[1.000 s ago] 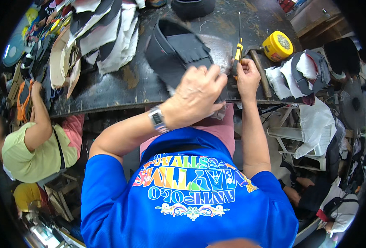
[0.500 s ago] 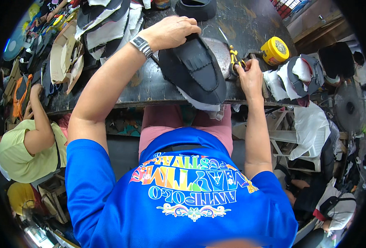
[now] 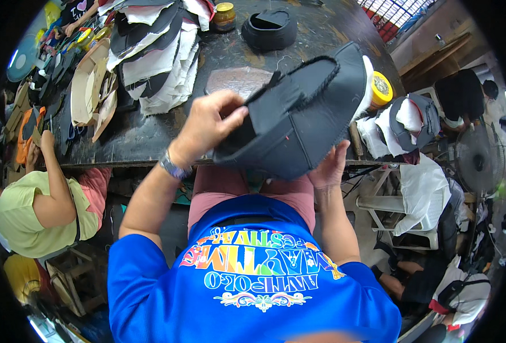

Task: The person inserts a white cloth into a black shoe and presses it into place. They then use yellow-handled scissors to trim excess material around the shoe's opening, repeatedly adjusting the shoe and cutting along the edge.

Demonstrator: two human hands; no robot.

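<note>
A black shoe upper [image 3: 310, 120] hangs tilted over the table's near edge, its opening facing up and white lining showing beyond the toe. My left hand [image 3: 210, 123] is closed on the rim at its heel end, thumb and fingers pinching the edge. My right hand [image 3: 330, 167] grips the upper's near underside by the toe, with some fingers hidden behind it. A pale flat slab [image 3: 236, 79] lies on the table just beyond my left hand. A second black upper [image 3: 269, 31] stands farther back.
A stack of black and white cut uppers [image 3: 167, 74] is at the left, near brown shoe-shaped pieces [image 3: 90, 83]. A yellow tub [image 3: 381, 88] and more uppers [image 3: 416, 117] sit right. A person in a yellow-green shirt [image 3: 41, 206] works at left. A white stool [image 3: 384, 203] stands right.
The shoe upper has been raised and turned, its toe now up to the right. My right hand has let go of the yellow-handled scissors, now out of sight, and taken hold of the upper.
</note>
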